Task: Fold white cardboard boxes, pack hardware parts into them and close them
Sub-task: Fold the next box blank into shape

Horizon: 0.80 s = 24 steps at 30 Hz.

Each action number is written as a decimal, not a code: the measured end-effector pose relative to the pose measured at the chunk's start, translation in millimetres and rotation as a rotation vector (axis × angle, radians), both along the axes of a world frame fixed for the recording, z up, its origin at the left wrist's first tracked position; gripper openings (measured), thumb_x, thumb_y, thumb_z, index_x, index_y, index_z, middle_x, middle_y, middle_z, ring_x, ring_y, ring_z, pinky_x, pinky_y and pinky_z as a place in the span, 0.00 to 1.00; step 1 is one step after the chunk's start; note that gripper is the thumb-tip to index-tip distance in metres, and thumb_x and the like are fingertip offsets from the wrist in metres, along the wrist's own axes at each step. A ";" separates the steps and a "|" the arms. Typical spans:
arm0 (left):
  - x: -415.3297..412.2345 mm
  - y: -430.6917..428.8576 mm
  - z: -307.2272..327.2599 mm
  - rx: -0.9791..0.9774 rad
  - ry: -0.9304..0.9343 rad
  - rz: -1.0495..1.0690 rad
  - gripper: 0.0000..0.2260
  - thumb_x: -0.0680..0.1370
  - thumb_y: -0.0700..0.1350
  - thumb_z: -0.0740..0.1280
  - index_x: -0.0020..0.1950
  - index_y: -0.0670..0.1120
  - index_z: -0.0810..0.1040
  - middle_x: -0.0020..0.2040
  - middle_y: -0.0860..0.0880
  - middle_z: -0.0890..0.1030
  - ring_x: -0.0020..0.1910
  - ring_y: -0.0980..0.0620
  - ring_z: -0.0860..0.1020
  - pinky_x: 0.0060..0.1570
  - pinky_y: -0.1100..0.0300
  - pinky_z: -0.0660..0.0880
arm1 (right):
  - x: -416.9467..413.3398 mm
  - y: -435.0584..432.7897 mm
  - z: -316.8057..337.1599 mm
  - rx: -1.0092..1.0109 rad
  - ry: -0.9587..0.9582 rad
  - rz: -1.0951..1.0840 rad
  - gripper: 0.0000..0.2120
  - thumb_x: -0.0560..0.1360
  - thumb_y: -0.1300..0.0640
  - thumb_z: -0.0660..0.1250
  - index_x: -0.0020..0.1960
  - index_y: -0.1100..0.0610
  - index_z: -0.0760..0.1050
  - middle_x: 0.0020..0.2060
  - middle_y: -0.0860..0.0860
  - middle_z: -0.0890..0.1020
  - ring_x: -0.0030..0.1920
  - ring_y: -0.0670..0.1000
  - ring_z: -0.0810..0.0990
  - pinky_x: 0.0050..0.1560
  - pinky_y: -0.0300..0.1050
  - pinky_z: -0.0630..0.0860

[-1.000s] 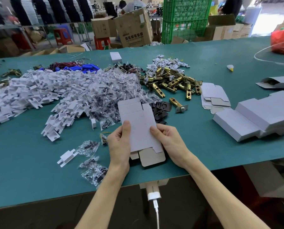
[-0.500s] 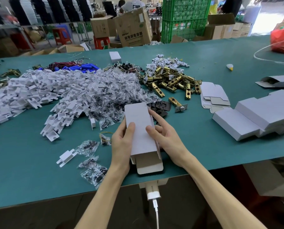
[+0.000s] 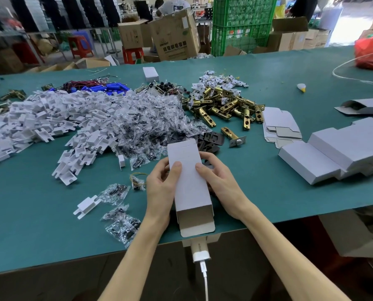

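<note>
A white cardboard box stands formed as a long tube above the near table edge, its open end and flap toward me. My left hand grips its left side, thumb on top. My right hand grips the right side, thumb on top and fingers curled behind. A single brass latch lies just beyond, beside black plates. A heap of brass latches sits further back. Bagged screws and white plastic inserts are piled to the left. Flat box blanks lie to the right.
Closed white boxes lie in a row at the right on the green table. Loose screw bags and one insert lie near my left hand. A red bag sits far right. A charger hangs below the edge.
The flat blank has been squared up into a tube between both hands. The far flaps have folded down, and the box has shifted slightly toward me.
</note>
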State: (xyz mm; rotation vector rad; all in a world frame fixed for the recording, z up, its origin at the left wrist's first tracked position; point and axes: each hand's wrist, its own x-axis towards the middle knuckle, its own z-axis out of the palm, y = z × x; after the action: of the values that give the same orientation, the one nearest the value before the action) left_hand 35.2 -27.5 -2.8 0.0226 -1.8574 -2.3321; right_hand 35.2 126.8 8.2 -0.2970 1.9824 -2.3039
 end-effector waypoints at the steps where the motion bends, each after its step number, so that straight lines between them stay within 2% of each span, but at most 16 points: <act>1: 0.3 -0.1 -0.1 0.008 -0.009 0.009 0.06 0.83 0.45 0.69 0.58 0.47 0.83 0.53 0.41 0.86 0.53 0.33 0.83 0.54 0.34 0.81 | 0.3 -0.6 0.2 0.004 0.001 -0.004 0.13 0.83 0.56 0.64 0.67 0.54 0.72 0.47 0.53 0.86 0.47 0.53 0.86 0.44 0.45 0.83; 4: -0.1 -1.3 -1.6 0.033 -0.039 0.035 0.08 0.82 0.48 0.71 0.52 0.44 0.84 0.47 0.42 0.86 0.43 0.42 0.84 0.49 0.40 0.80 | 0.1 -1.2 0.0 0.019 0.008 -0.026 0.12 0.83 0.55 0.65 0.64 0.57 0.75 0.52 0.60 0.84 0.50 0.54 0.85 0.48 0.48 0.83; 8: -1.6 -1.6 -4.5 -0.001 -0.049 0.048 0.10 0.81 0.50 0.72 0.44 0.46 0.85 0.44 0.40 0.85 0.42 0.43 0.81 0.46 0.42 0.76 | -0.7 1.4 -1.8 0.014 0.003 -0.072 0.11 0.81 0.55 0.67 0.61 0.59 0.78 0.53 0.58 0.85 0.51 0.54 0.85 0.48 0.48 0.83; 9: -1.5 -1.2 -5.5 -0.016 -0.023 0.048 0.09 0.81 0.50 0.72 0.44 0.47 0.85 0.44 0.40 0.84 0.42 0.43 0.80 0.46 0.41 0.76 | -0.8 2.3 -2.1 0.008 0.004 -0.080 0.11 0.81 0.56 0.68 0.60 0.59 0.79 0.52 0.56 0.85 0.50 0.54 0.85 0.47 0.47 0.82; 11: -1.3 -0.7 -5.8 -0.019 0.026 0.047 0.07 0.81 0.50 0.72 0.56 0.49 0.84 0.43 0.40 0.82 0.42 0.44 0.79 0.46 0.39 0.77 | -1.4 3.7 -2.4 0.001 0.017 -0.109 0.11 0.80 0.56 0.69 0.61 0.57 0.79 0.49 0.50 0.85 0.48 0.52 0.84 0.45 0.45 0.82; 13: -2.6 -1.7 -7.5 -0.036 0.031 0.056 0.18 0.81 0.49 0.73 0.71 0.55 0.77 0.40 0.39 0.79 0.41 0.45 0.79 0.46 0.43 0.78 | -2.1 4.3 -2.8 -0.004 0.037 -0.131 0.16 0.80 0.57 0.71 0.66 0.51 0.76 0.44 0.48 0.83 0.45 0.51 0.84 0.44 0.45 0.82; 14: -3.2 -2.5 -8.4 -0.046 0.040 0.045 0.21 0.81 0.49 0.72 0.73 0.59 0.75 0.39 0.39 0.78 0.41 0.45 0.79 0.44 0.46 0.78 | -2.3 4.4 -3.0 -0.009 0.045 -0.125 0.19 0.79 0.57 0.71 0.69 0.48 0.74 0.43 0.49 0.82 0.44 0.50 0.83 0.44 0.46 0.82; 16: -2.4 -3.0 -8.2 -0.076 0.064 0.010 0.16 0.82 0.48 0.71 0.68 0.63 0.80 0.38 0.44 0.78 0.40 0.45 0.78 0.42 0.48 0.78 | -1.9 4.4 -3.2 -0.027 0.060 -0.100 0.21 0.79 0.58 0.71 0.70 0.47 0.74 0.43 0.49 0.82 0.43 0.50 0.84 0.42 0.45 0.82; 18: -1.6 -1.6 -6.9 -0.088 0.056 -0.016 0.10 0.83 0.46 0.70 0.60 0.60 0.85 0.40 0.47 0.81 0.41 0.45 0.78 0.42 0.46 0.78 | -1.4 4.4 -3.2 -0.044 0.064 -0.091 0.20 0.79 0.59 0.71 0.69 0.50 0.75 0.41 0.47 0.82 0.43 0.50 0.85 0.40 0.44 0.81; 21: -0.6 0.4 -6.4 -0.092 0.037 -0.031 0.10 0.83 0.45 0.69 0.60 0.58 0.85 0.41 0.46 0.80 0.40 0.47 0.78 0.42 0.45 0.78 | -1.7 5.3 -4.1 -0.048 0.069 -0.102 0.18 0.79 0.60 0.72 0.67 0.52 0.77 0.40 0.45 0.83 0.43 0.52 0.85 0.41 0.48 0.83; 24: 0.1 0.2 -4.6 -0.106 0.037 -0.056 0.11 0.81 0.45 0.72 0.62 0.57 0.84 0.46 0.43 0.83 0.42 0.47 0.80 0.44 0.44 0.82 | -1.6 5.4 -4.4 -0.076 0.059 -0.102 0.18 0.78 0.60 0.73 0.67 0.53 0.76 0.40 0.45 0.83 0.43 0.52 0.86 0.40 0.46 0.83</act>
State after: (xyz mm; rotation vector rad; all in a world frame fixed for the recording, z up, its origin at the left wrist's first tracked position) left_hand 35.3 -27.2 -7.4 -0.0863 -1.9856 -2.2491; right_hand 33.6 132.1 3.8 -0.2777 1.9847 -2.4646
